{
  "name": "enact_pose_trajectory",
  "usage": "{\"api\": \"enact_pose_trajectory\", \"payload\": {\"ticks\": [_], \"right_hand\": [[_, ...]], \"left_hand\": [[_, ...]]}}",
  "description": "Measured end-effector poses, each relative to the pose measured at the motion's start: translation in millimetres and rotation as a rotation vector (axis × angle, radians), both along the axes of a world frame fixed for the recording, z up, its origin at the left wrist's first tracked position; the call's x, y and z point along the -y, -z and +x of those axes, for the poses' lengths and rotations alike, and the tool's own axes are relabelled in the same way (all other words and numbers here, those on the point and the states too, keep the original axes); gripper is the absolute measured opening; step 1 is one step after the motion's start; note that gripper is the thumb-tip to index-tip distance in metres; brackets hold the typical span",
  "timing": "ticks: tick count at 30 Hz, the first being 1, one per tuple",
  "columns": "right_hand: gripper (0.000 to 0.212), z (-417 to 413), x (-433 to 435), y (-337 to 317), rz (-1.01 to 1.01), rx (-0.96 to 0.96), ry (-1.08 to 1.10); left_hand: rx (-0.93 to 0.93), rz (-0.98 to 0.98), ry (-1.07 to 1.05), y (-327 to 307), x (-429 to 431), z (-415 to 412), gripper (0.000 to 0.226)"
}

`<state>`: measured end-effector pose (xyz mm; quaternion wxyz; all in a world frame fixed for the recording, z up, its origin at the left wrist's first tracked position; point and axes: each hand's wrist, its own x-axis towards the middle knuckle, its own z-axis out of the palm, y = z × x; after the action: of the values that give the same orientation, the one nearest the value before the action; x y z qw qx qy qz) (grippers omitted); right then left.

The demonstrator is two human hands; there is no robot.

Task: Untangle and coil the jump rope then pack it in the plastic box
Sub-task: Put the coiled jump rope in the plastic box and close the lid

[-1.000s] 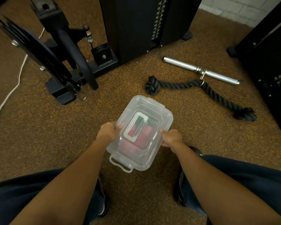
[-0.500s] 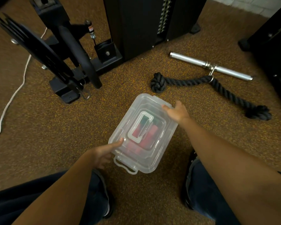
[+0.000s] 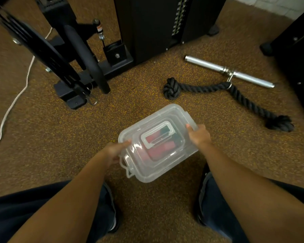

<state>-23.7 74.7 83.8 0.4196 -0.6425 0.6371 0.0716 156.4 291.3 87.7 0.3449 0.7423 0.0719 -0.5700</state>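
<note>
A clear plastic box (image 3: 177, 113) with its lid on lies on the brown floor in front of me. Through the lid I see the red and dark handles of the jump rope (image 3: 158, 151); the cord itself is hard to make out. My left hand (image 3: 115, 151) grips the box's near-left side by the latch. My right hand (image 3: 198, 135) grips the right edge, thumb on the lid.
A black cable machine frame (image 3: 74, 55) and weight stack (image 3: 158, 23) stand behind the box. A black knotted triceps rope (image 3: 218, 88) clipped to a chrome bar (image 3: 228, 71) lies at the right. A white cord (image 3: 16, 97) runs along the left. My shoes flank the box.
My hands left the box's sides, shifted along it, and now grip it again at the near-left and right edges. The box has turned slightly clockwise.
</note>
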Motion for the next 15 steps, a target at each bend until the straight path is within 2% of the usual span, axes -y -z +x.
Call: {"api": "enact_pose_trajectory", "payload": {"ticks": [2, 4, 7, 10, 12, 15], "right_hand": [[0.062, -11, -16, 2, -0.004, 0.016, 0.13], [0.06, -20, -37, 4, -0.002, 0.056, 0.265], [0.055, -31, -65, 8, 0.007, 0.123, 0.396], [0.056, -40, -71, 11, 0.085, 0.22, 0.499], [0.077, -42, -63, 14, 0.236, 0.302, 0.592], [0.118, -59, -42, 47, 0.413, 0.401, 0.659]], "left_hand": [[0.177, -0.016, -0.093, -1, 11, 2, 0.044], [0.279, -0.096, -0.165, -5, 18, 0, 0.055], [0.301, -0.225, -0.245, -8, 17, -7, 0.084], [0.328, -0.138, -0.235, 0, 13, -9, 0.09], [0.38, -0.036, -0.177, 2, 14, -8, 0.073], [0.454, 0.005, -0.086, 0, 13, -10, 0.052]]}}
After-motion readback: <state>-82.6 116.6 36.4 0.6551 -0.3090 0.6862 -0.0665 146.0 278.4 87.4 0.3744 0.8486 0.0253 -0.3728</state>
